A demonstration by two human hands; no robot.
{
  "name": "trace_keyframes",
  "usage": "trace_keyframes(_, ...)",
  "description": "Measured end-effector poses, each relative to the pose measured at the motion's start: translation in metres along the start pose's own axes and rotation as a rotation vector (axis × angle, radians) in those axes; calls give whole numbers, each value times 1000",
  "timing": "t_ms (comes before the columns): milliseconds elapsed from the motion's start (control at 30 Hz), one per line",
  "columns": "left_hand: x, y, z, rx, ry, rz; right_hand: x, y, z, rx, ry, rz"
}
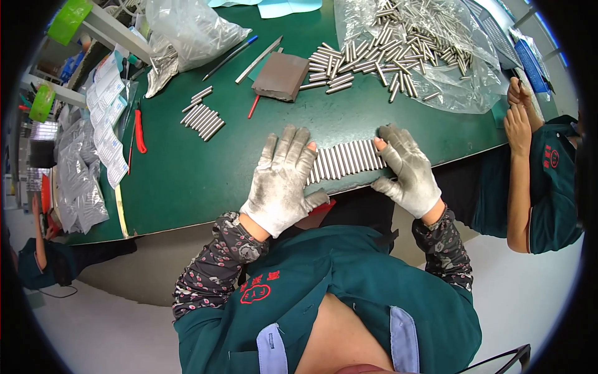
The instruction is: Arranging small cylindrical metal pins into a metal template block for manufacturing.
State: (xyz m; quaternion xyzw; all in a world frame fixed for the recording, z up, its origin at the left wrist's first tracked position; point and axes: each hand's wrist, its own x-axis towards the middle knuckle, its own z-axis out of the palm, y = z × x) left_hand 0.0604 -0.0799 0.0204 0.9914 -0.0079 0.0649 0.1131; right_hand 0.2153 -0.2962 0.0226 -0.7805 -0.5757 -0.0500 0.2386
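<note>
A row of short metal pins (344, 160) lies side by side at the near edge of the green table. My left hand (281, 174), in a grey-stained white glove with bare thumb or fingertip showing, lies flat at the row's left end, fingers stretched out. At the right end my right hand (408, 169), gloved alike, rests with its fingers extended and touches the last pins. Both hands bracket the row, and neither grips a pin. Farther left, a smaller group of pins (204, 120) lies loosely lined up.
A heap of loose pins (398, 53) spreads over a clear plastic bag (461, 96) at the far right. A brown block (281, 76), a pen (230, 58), a steel ruler (258, 60) and red-handled pliers (139, 132) lie beyond my hands. A co-worker's arm (518, 168) is at right.
</note>
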Motion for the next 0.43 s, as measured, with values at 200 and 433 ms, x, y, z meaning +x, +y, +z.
trace_keyframes(200, 4, 0, 1, -19, 77, 28, 1, 4, -3, 151, 82, 44)
trace_keyframes(433, 6, -6, 8, 33, 93, 58, -12, 15, -4, 441, 128, 240)
